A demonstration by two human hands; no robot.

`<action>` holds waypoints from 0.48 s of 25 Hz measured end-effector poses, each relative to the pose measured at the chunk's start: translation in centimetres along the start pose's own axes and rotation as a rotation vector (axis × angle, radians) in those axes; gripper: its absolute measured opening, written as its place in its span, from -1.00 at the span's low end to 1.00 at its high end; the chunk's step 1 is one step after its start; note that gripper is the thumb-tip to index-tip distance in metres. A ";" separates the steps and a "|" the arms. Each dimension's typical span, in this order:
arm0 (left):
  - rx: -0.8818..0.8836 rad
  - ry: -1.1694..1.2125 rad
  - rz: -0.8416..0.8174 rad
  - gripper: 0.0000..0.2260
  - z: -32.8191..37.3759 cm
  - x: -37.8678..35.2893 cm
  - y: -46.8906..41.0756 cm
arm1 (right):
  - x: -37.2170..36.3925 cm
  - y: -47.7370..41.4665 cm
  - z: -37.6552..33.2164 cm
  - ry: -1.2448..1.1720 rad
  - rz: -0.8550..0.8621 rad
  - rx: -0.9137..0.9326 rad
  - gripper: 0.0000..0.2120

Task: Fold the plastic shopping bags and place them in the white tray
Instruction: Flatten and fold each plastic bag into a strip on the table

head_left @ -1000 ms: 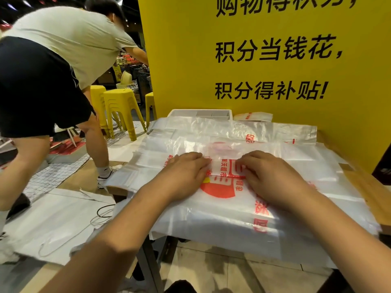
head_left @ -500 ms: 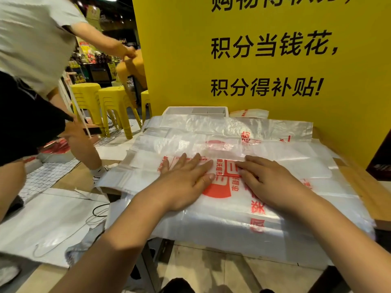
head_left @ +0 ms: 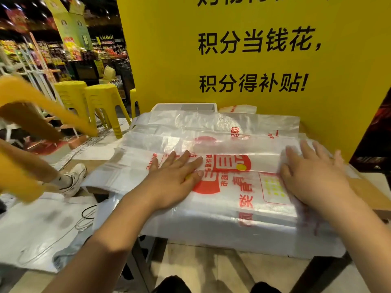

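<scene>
Presses the left hand (head_left: 173,178) flat on the top plastic bag (head_left: 230,163), fingers straight and slightly spread, over the round red logo near the bag's middle. Lays the right hand (head_left: 313,176) flat as well, toward the bag's right end, fingers straight and pointing away, outline partly blurred. Grips nothing with either hand: palms and fingers only touch the plastic. Shows a crease running left to right across the bag, just past the fingertips.

Rests on a pile of other clear bags (head_left: 211,127) spread over the wooden table (head_left: 368,193), near edges hanging over the front. Places the white tray (head_left: 186,107) at the far edge of the table, behind the pile, against the yellow board (head_left: 169,60) with black characters. Sets one small folded bag (head_left: 239,108) just beside the tray, on its right.

Off to the left, takes in yellow stools (head_left: 101,98) on the floor, a white shoe (head_left: 74,178) on another person's foot, and a blurred yellow shape (head_left: 31,98) at the frame edge.
</scene>
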State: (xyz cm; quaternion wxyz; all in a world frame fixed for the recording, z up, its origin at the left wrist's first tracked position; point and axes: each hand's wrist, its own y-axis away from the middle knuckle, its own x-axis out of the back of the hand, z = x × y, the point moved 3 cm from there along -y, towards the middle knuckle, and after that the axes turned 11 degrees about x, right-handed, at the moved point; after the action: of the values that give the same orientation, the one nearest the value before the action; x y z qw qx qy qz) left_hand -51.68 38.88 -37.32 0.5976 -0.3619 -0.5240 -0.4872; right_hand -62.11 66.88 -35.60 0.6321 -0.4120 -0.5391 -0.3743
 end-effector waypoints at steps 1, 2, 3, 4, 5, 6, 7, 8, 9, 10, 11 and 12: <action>-0.001 -0.002 0.004 -0.50 0.0 0.0 0.0 | 0.5 0.1 -1.4 0.007 0.078 0.089 -0.45; 0.000 -0.004 0.009 -0.50 0.1 0.0 -0.1 | 0.9 0.3 -3.0 -0.050 0.110 0.213 -0.45; 0.000 -0.006 0.015 -0.49 0.1 -0.1 -0.2 | 0.9 0.5 -4.5 -0.138 0.089 0.336 -0.46; 0.003 -0.009 0.022 -0.49 0.0 -0.1 -0.2 | 0.7 0.7 -5.7 -0.218 0.040 0.425 -0.46; 0.007 -0.010 0.028 -0.49 0.0 -0.1 -0.4 | 0.2 0.7 -6.5 -0.263 -0.013 0.473 -0.46; 0.011 -0.008 0.034 -0.48 -0.1 -0.1 -0.5 | -0.3 0.6 -6.7 -0.281 -0.052 0.488 -0.46; 0.017 -0.005 0.039 -0.48 -0.1 -0.1 -0.7 | -0.7 0.2 -6.6 -0.289 -0.073 0.486 -0.45; 0.024 -0.002 0.043 -0.48 0.0 -0.2 -0.9 | -1.0 -0.3 -6.4 -0.290 -0.089 0.482 -0.45; 0.032 0.000 0.045 -0.48 0.1 -0.2 -1.1 | -1.2 -0.8 -6.2 -0.286 -0.112 0.486 -0.43; 0.042 0.001 0.046 -0.48 0.2 -0.3 -1.2 | -1.2 -1.1 -6.0 -0.281 -0.141 0.495 -0.38; 0.050 0.002 0.047 -0.48 0.4 -0.4 -1.3 | -1.2 -1.3 -5.7 -0.283 -0.168 0.505 -0.32; 0.058 0.001 0.046 -0.48 0.5 -0.5 -1.3 | -1.3 -1.5 -5.3 -0.293 -0.190 0.506 -0.26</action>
State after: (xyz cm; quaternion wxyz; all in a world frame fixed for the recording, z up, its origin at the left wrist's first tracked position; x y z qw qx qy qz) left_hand -53.08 39.10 -37.86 0.6193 -0.3561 -0.5291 -0.4580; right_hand -61.64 61.44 -37.13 0.5924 -0.2389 -0.7366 -0.2223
